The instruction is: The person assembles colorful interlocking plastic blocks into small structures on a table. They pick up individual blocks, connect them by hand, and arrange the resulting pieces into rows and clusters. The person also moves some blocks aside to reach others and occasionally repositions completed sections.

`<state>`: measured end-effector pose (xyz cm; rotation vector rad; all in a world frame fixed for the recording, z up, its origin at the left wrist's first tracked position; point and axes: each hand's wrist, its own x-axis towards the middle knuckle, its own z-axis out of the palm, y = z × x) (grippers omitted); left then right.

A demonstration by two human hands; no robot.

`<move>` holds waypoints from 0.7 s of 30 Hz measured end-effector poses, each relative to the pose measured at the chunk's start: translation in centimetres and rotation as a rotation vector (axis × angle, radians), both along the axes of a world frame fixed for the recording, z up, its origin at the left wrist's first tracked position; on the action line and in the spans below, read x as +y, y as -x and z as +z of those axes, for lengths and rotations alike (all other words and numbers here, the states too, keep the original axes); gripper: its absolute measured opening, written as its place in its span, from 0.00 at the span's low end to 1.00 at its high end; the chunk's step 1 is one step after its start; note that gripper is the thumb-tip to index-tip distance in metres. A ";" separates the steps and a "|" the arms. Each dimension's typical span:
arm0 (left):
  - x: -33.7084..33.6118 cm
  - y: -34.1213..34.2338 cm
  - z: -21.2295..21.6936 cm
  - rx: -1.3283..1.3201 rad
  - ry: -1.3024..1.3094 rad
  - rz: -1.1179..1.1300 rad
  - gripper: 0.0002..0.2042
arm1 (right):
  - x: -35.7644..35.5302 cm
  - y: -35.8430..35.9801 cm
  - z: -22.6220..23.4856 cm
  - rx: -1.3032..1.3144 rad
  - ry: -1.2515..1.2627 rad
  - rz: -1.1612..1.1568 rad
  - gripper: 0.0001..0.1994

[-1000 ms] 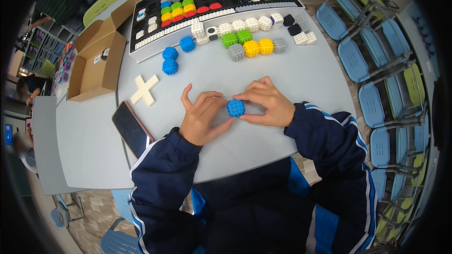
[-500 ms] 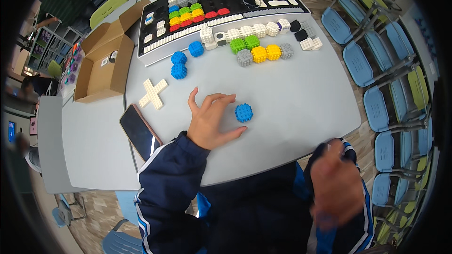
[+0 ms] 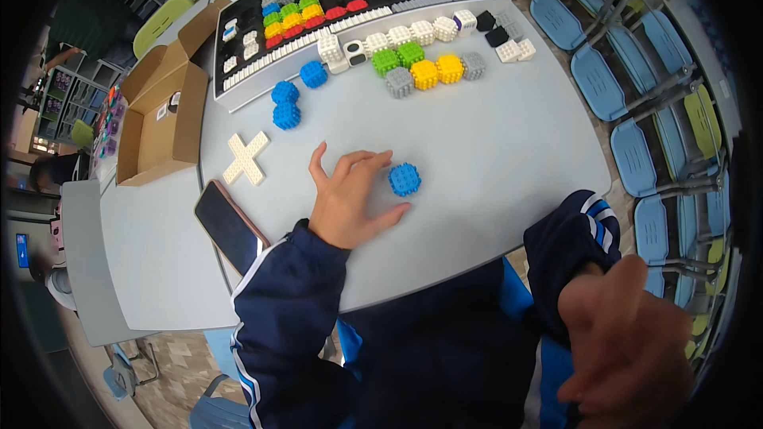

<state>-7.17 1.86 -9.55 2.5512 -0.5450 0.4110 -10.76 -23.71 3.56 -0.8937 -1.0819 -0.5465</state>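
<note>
My left hand (image 3: 350, 199) rests on the grey table with thumb and fingers apart, curved around the left side of a studded blue block (image 3: 404, 179) and holding nothing. A small gap separates the fingertips from the block. At the lower right my right hand (image 3: 624, 342) is raised off the table, close to the camera and blurred; how its fingers are closed cannot be made out. Left of my left hand lie a cream X-shaped piece (image 3: 245, 159) and a dark-screened phone (image 3: 230, 226). Beyond are two joined blue blocks (image 3: 286, 105) and a single blue block (image 3: 314, 74).
A parts tray (image 3: 350, 8) with coloured blocks and white pieces spans the back. Before it stand white blocks (image 3: 411, 35), green blocks (image 3: 397, 58), yellow blocks (image 3: 437, 71) and grey ones. An open cardboard box (image 3: 163, 123) sits at left; stacked blue chairs (image 3: 600, 83) line the right.
My right hand has moved down and to the right, closer to the camera. My left hand keeps its place beside the blue block. The whole view has shifted slightly.
</note>
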 end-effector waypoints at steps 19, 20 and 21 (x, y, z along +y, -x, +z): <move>0.5 -0.2 -0.1 0.025 0.098 -0.035 0.31 | 12.1 -33.7 -7.3 0.392 1.404 -0.737 0.12; 0.4 -0.2 0.0 0.018 0.100 -0.036 0.30 | 12.4 -34.2 -7.5 0.412 1.445 -0.763 0.12; 0.4 -0.3 0.0 0.018 0.105 -0.043 0.30 | 12.4 -34.7 -7.5 0.406 1.454 -0.779 0.14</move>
